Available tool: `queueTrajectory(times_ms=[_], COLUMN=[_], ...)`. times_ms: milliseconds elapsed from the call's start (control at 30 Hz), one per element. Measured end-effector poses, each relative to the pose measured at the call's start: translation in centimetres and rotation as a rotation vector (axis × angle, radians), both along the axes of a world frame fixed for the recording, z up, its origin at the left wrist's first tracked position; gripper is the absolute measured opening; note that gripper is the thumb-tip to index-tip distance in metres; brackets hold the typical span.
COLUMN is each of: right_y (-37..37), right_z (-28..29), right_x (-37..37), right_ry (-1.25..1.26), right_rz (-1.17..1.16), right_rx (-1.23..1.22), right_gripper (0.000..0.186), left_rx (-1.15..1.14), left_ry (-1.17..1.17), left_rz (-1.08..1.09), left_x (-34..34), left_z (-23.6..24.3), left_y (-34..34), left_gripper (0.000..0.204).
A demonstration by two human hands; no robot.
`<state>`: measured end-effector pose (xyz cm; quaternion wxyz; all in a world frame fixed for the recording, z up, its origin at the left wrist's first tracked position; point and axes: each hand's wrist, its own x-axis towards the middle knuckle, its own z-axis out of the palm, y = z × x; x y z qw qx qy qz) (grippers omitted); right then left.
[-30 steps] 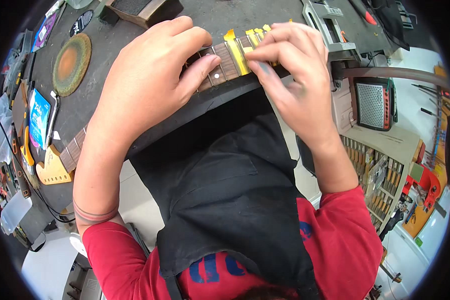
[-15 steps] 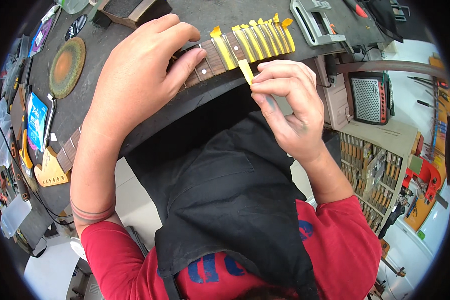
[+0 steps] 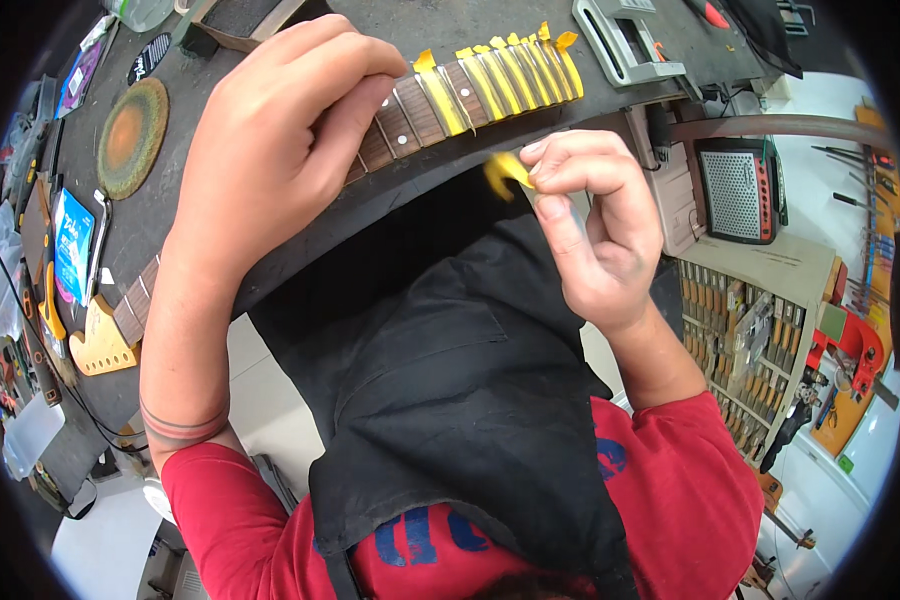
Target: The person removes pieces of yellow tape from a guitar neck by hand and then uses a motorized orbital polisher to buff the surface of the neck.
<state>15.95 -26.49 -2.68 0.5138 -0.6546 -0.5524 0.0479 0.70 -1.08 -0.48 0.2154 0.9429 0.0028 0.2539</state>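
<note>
A guitar neck [image 3: 425,118] with a dark fretboard and white dot inlays lies along the bench's near edge. Its pale headstock [image 3: 102,340] shows at the left, past my forearm. Yellow tape strips [image 3: 523,78] cover the wood between several frets at the right end, their tips sticking up at the far side. My left hand [image 3: 295,125] is closed round the neck's middle, thumb on the near side. In front of the neck, my right hand [image 3: 595,215] pinches a loose, curled piece of yellow tape [image 3: 510,172] between thumb and fingers, free of the fretboard.
A round orange-and-green disc [image 3: 133,138] and a blue packet [image 3: 73,238] lie left on the dark bench. Behind the neck's right end sits a grey-white tool frame [image 3: 625,45]. At right are a red-trimmed speaker [image 3: 738,190] and a tool rack [image 3: 745,330].
The yellow tape in my right hand has come off the fretboard and curled as the hand drew back slightly right and nearer. My left hand shifted a little, its fingertips and thumb now together.
</note>
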Motion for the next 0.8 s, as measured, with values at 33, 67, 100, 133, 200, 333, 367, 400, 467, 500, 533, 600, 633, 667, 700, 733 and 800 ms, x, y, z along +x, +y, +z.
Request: queueTrajectory(times_ms=[33, 67, 100, 133, 200, 333, 367, 400, 467, 500, 533, 600, 633, 667, 700, 733, 800], right_y=[0.1, 0.2, 0.8, 1.3, 2.0, 3.1, 3.2, 3.4, 3.8, 4.1, 4.4, 3.8, 3.6, 3.6, 3.5, 3.5, 3.8], right_z=[0.3, 0.7, 1.0, 1.2, 1.6, 2.8, 3.2, 2.9, 2.3, 1.0, 0.2, -0.4, -0.7, -1.0, -1.5, -1.7, -2.1], right_x=[0.0, -0.1, -0.2, -0.2, 0.1, 0.3, 0.7, 0.8, 1.1, 1.0, 1.1, 2.2, 2.3, 2.2, 2.2, 2.3, 2.6], right_ry=[0.034, 0.068, 0.123, 0.178, 0.165, 0.325, 0.088, 0.031, -0.085, 0.091, 0.266, -0.217, -0.363, -0.509, -0.508, -0.504, -0.557], right_rz=[-0.003, -0.006, 0.006, 0.018, 0.046, 0.205, 0.170, 0.148, 0.100, 0.039, -0.023, -0.093, -0.099, -0.104, -0.113, -0.113, -0.120], right_rx=[0.012, 0.024, 0.028, 0.032, 0.043, 0.039, -0.025, -0.036, -0.053, 0.045, 0.142, -0.066, -0.123, -0.179, -0.176, -0.180, -0.105], right_gripper=[0.020, 0.019, 0.019, 0.018, 0.022, 0.047, 0.050, 0.052, 0.055, 0.055, 0.055, 0.043, 0.042, 0.042, 0.038, 0.038, 0.033], left_rx=[0.001, -0.117, -0.236, -0.238, -0.482, -0.663, -0.671, -0.671, -0.640, -0.637, -0.638, -0.763, -0.854, -0.847, -0.876, -0.904, -0.917], left_ry=[-0.001, -0.038, -0.069, -0.066, 0.049, -0.047, -0.054, -0.054, -0.104, -0.094, -0.093, -0.127, -0.121, -0.131, -0.146, -0.161, -0.149], left_rz=[-0.006, -0.117, -0.225, -0.230, -0.240, -0.079, -0.086, -0.085, -0.049, -0.052, -0.050, -0.054, -0.011, -0.069, -0.085, -0.100, -0.088], left_x=[0.2, 0.4, 0.4, 0.6, 1.0, 1.2, 1.1, 1.0, 0.3, 0.1, -0.1, -0.4, -0.4, -0.5, -0.3, -0.2, -0.2], left_z=[0.2, 0.3, 0.3, 0.3, 0.8, 0.4, 0.6, 0.5, 0.3, 0.5, 0.2, -0.4, -0.1, -0.7, -0.8, -0.8, -1.0], left_y=[0.1, 0.1, 0.1, -0.4, -2.2, -3.9, -3.9, -3.5, -2.5, -2.3, -1.8, -0.7, -1.0, 0.1, 0.3, 0.3, 0.3], left_gripper=[0.022, 0.026, 0.030, 0.030, 0.038, 0.034, 0.025, 0.025, 0.023, 0.021, 0.021, 0.022, 0.027, 0.030, 0.029, 0.029, 0.029])
